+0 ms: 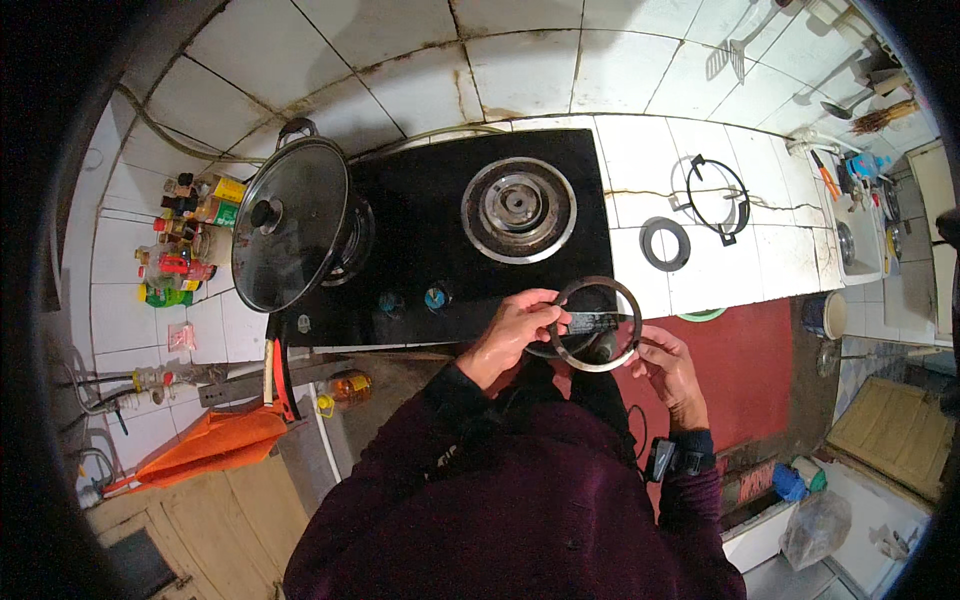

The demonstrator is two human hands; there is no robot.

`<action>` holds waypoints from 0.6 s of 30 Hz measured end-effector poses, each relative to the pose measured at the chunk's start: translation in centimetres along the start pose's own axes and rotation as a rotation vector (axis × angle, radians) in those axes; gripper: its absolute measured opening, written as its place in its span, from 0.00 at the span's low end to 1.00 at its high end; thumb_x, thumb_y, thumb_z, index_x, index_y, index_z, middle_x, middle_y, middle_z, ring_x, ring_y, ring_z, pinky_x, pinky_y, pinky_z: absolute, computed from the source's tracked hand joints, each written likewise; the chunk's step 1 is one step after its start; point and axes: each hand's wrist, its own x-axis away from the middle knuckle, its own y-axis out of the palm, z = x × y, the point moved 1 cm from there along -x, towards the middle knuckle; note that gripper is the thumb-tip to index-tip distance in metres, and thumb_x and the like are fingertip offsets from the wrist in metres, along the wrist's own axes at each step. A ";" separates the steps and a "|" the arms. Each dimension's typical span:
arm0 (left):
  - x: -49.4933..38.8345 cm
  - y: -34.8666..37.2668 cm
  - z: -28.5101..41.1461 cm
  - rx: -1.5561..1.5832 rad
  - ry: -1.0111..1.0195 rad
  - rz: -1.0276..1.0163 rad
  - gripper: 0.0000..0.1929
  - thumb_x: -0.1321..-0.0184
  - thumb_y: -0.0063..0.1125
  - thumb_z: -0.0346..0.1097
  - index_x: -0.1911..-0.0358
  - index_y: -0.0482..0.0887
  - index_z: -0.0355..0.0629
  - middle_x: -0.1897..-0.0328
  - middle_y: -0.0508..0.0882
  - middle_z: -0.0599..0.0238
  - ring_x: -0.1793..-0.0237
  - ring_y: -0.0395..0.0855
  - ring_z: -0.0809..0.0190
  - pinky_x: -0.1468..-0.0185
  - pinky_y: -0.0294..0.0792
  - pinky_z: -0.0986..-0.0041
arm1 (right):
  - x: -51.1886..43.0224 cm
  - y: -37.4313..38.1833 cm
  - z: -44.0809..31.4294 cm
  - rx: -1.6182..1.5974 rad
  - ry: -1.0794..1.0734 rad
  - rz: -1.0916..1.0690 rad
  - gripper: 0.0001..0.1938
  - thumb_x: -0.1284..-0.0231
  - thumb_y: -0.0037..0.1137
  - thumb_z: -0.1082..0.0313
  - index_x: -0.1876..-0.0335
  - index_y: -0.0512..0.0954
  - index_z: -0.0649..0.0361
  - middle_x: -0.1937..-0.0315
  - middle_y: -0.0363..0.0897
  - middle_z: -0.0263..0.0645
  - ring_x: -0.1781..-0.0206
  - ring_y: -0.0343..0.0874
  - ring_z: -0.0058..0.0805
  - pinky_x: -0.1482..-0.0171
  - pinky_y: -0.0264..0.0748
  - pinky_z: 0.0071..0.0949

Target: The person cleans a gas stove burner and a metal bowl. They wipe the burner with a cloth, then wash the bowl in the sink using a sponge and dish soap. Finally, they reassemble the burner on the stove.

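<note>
In front of the black glass gas cooktop (420,225), a metal stove ring (602,367) is held up at a tilt. My left hand (517,330) pinches its left side between thumb and fingers. The fingers of my right hand (671,367) meet its lower right edge. Through the ring I see a dark surface with a label bearing writing. Behind it, the right burner (519,201) stands without a pan support, its round metal drip pan (474,229) exposed. A black pan support (744,214) and a smaller dark ring (646,244) lie on the white tiled counter (637,165).
A wok with a glass lid (300,195) covers much of the left burner, its handle jutting towards me. Bottles (169,259) crowd the far left counter. An orange cloth (214,446) hangs below. To the right are a sink (862,259) and a bucket (832,315).
</note>
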 end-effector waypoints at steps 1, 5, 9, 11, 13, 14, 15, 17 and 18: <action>0.0 0.6 -0.1 -0.009 -0.006 -0.002 0.18 0.28 0.60 0.36 0.39 0.77 0.36 0.52 0.89 0.58 0.57 0.86 0.66 0.57 0.74 0.75 | 0.5 -0.3 0.3 0.042 -0.006 0.033 0.13 0.31 0.57 0.76 0.44 0.81 0.68 0.57 0.87 0.44 0.66 0.86 0.26 0.68 0.83 0.21; 0.4 3.0 0.6 -0.039 0.004 -0.047 0.20 0.26 0.59 0.40 0.38 0.77 0.37 0.50 0.90 0.58 0.55 0.87 0.65 0.57 0.74 0.76 | 1.8 -2.1 1.0 0.055 -0.063 0.072 0.11 0.30 0.60 0.72 0.46 0.81 0.65 0.58 0.87 0.40 0.65 0.85 0.24 0.66 0.80 0.21; 1.0 6.2 1.4 0.028 -0.017 -0.100 0.18 0.23 0.53 0.41 0.38 0.78 0.37 0.47 0.89 0.56 0.51 0.89 0.64 0.55 0.76 0.76 | 3.4 -4.8 0.9 -0.006 -0.082 0.097 0.10 0.29 0.60 0.72 0.46 0.81 0.64 0.59 0.86 0.39 0.64 0.85 0.23 0.65 0.79 0.20; 1.3 8.3 1.6 0.025 0.021 -0.172 0.18 0.23 0.52 0.40 0.38 0.79 0.37 0.47 0.90 0.57 0.52 0.89 0.65 0.55 0.77 0.76 | 4.4 -6.3 0.7 -0.041 -0.114 0.102 0.10 0.29 0.59 0.72 0.47 0.81 0.63 0.58 0.86 0.39 0.64 0.85 0.23 0.65 0.79 0.20; 1.3 10.9 1.2 -0.051 0.013 -0.181 0.17 0.23 0.52 0.39 0.38 0.79 0.37 0.46 0.89 0.58 0.51 0.88 0.65 0.54 0.77 0.76 | 5.9 -8.1 0.4 -0.026 -0.141 0.146 0.10 0.29 0.60 0.72 0.47 0.81 0.63 0.59 0.86 0.38 0.64 0.84 0.23 0.64 0.79 0.20; 1.2 12.4 0.9 -0.082 0.020 -0.193 0.17 0.23 0.52 0.38 0.38 0.79 0.36 0.46 0.89 0.59 0.51 0.88 0.65 0.53 0.77 0.76 | 6.7 -9.1 0.2 -0.033 -0.158 0.158 0.10 0.29 0.60 0.72 0.47 0.81 0.63 0.59 0.86 0.38 0.64 0.84 0.23 0.64 0.79 0.20; 1.1 13.9 0.5 -0.114 0.035 -0.214 0.17 0.23 0.52 0.38 0.38 0.79 0.36 0.45 0.89 0.58 0.50 0.88 0.65 0.52 0.76 0.76 | 7.5 -10.2 0.0 -0.054 -0.186 0.148 0.10 0.29 0.60 0.72 0.47 0.81 0.63 0.59 0.86 0.38 0.64 0.84 0.23 0.64 0.79 0.20; 0.9 17.1 -0.6 -0.176 0.066 -0.250 0.17 0.23 0.51 0.37 0.37 0.79 0.36 0.44 0.88 0.58 0.48 0.87 0.65 0.51 0.76 0.76 | 9.3 -12.9 -0.4 -0.063 -0.187 0.200 0.10 0.30 0.61 0.71 0.47 0.81 0.63 0.59 0.86 0.39 0.65 0.84 0.23 0.64 0.79 0.21; 0.9 18.8 -1.3 -0.187 0.071 -0.263 0.18 0.22 0.50 0.37 0.36 0.78 0.35 0.42 0.87 0.56 0.46 0.86 0.64 0.49 0.76 0.75 | 10.4 -14.4 -0.5 -0.078 -0.192 0.207 0.10 0.30 0.61 0.72 0.47 0.81 0.63 0.60 0.87 0.39 0.65 0.84 0.23 0.64 0.79 0.21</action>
